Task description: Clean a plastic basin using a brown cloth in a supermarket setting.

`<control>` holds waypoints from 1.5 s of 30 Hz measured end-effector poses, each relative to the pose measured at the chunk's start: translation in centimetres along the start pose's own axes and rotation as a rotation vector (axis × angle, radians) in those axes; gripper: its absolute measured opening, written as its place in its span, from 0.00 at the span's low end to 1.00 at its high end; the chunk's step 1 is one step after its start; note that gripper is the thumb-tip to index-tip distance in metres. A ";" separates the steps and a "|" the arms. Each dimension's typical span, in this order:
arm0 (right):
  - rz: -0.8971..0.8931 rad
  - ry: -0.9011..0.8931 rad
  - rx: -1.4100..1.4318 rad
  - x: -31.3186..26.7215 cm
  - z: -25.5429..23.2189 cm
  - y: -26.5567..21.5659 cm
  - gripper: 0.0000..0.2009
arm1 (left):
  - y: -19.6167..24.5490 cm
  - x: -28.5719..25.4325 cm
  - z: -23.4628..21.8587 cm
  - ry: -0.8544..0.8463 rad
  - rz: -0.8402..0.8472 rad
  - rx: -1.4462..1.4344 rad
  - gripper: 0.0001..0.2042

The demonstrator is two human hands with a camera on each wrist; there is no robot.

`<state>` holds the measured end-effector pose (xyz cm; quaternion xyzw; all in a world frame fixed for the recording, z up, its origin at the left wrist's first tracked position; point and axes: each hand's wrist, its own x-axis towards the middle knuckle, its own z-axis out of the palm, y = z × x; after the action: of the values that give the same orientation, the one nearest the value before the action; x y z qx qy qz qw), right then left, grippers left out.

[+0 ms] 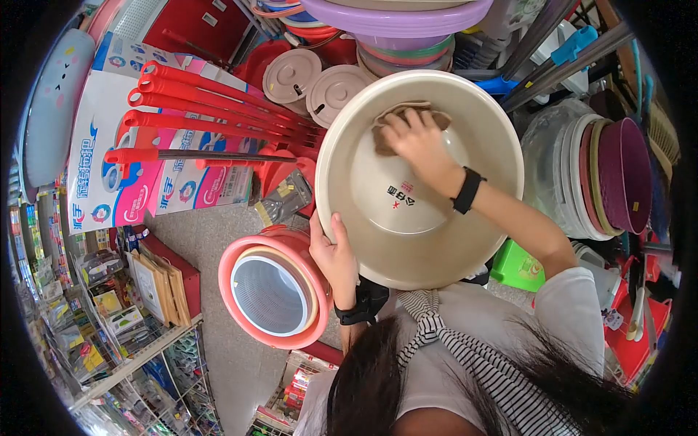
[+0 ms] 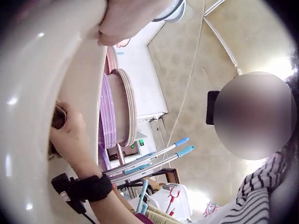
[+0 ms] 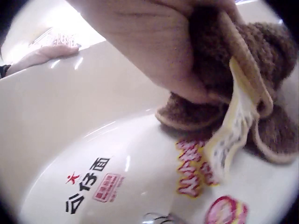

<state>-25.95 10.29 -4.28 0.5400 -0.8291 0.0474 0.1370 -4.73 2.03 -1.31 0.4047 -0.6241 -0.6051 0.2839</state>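
Observation:
A large cream basin (image 1: 465, 240) is tilted in front of the person, its inside bottom printed with black and red characters. My left hand (image 1: 336, 258) grips the basin's rim at the lower left, with the thumb on the inner side. Inside the basin, my right hand (image 1: 422, 145) holds a bunched brown cloth (image 3: 275, 46) against the upper part of the bottom. The cloth has a pale stitched edge, and a white tag (image 3: 233, 135) hangs from it. The palm hides part of the cloth.
Red-handled poles (image 1: 211, 109) lean over mop boxes (image 1: 174, 167) on the left. Below them stands a pink bucket (image 1: 229, 276) with a white basket nested inside. Stacked basins (image 1: 407, 22) rise behind, and more tubs (image 1: 574, 167) crowd the right. A goods rack (image 1: 131, 356) fills the lower left.

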 end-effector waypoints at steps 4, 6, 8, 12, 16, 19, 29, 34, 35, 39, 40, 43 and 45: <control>0.103 -0.120 -0.229 -1.1 0.5 1.5 0.10 | -0.9 0.4 -0.2 0.007 0.022 -0.007 0.16; 0.174 -0.423 -0.395 -1.7 -0.1 1.5 0.10 | -1.4 0.5 -0.4 0.003 0.011 -0.027 0.16; 0.097 -0.420 -0.576 -3.5 -0.3 1.3 0.13 | -1.7 0.5 -0.5 -0.007 0.004 -0.028 0.16; -0.051 -0.687 -0.635 -6.2 -1.9 0.1 0.12 | -1.7 0.4 -0.4 0.003 0.042 0.003 0.15; -0.220 -0.829 -0.103 -9.3 -0.9 -0.9 0.10 | -1.0 0.2 -0.2 -0.012 0.004 -0.010 0.16; -0.406 -0.830 0.252 -10.0 -0.2 -2.5 0.07 | -0.8 0.5 0.1 -0.026 0.030 0.003 0.16; 0.002 -0.554 0.905 -5.4 0.2 -6.0 0.18 | -0.4 1.0 -0.3 -0.064 0.013 0.031 0.17; 0.108 0.114 0.824 -3.2 -1.8 -5.5 0.23 | -0.8 1.2 -0.4 -0.058 0.063 0.019 0.17; 0.037 0.104 0.658 -2.8 -2.1 -4.9 0.19 | -0.8 1.2 -0.5 -0.066 0.038 0.032 0.16; -0.319 0.342 0.269 -0.1 -3.3 -2.5 0.13 | -1.0 1.3 -0.5 -0.081 0.038 0.007 0.16; -0.319 0.343 0.267 0.3 -3.0 -1.9 0.13 | -1.0 1.3 -0.5 -0.084 0.036 0.018 0.16; -0.416 0.293 -0.013 1.0 -2.1 1.1 0.11 | -1.4 1.2 -1.2 -0.074 0.016 0.014 0.16; -0.330 0.303 -0.042 0.3 -2.2 2.9 0.11 | -1.6 1.2 -1.7 -0.068 0.003 0.002 0.16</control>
<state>-28.31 11.72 -1.92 0.6521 -0.7001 0.0877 0.2774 -3.64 0.15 -2.90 0.3834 -0.6344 -0.6176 0.2630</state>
